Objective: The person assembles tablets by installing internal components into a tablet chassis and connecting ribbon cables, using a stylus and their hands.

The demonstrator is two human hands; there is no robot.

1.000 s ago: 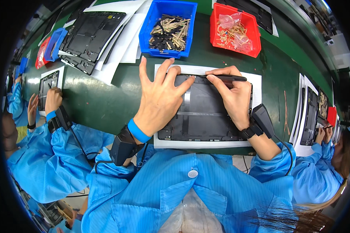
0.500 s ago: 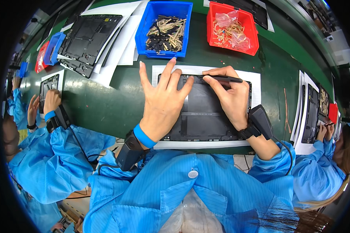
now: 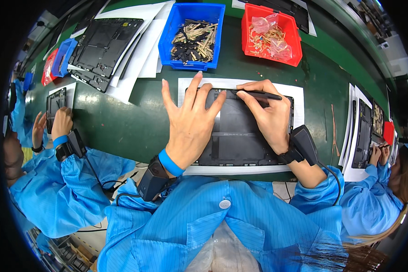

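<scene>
Panel position?

Flat by the near edge of the green tabletop, on white paper, presumably against scratches.

Grip?

Right hand: thumb and fingers pinching a dark pen-like tool near one end, at the panel's far edge; likely for fine control. Left hand: fingers spread wide, nothing visible held, perhaps steadying the panel. Can't tell how firmly.

Beyond the paper?

Blue bin, red bin; probably set within reach without crowding the panel.

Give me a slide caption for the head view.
Left hand spread over a black panel while the right hand grips a slim black tool.
</scene>
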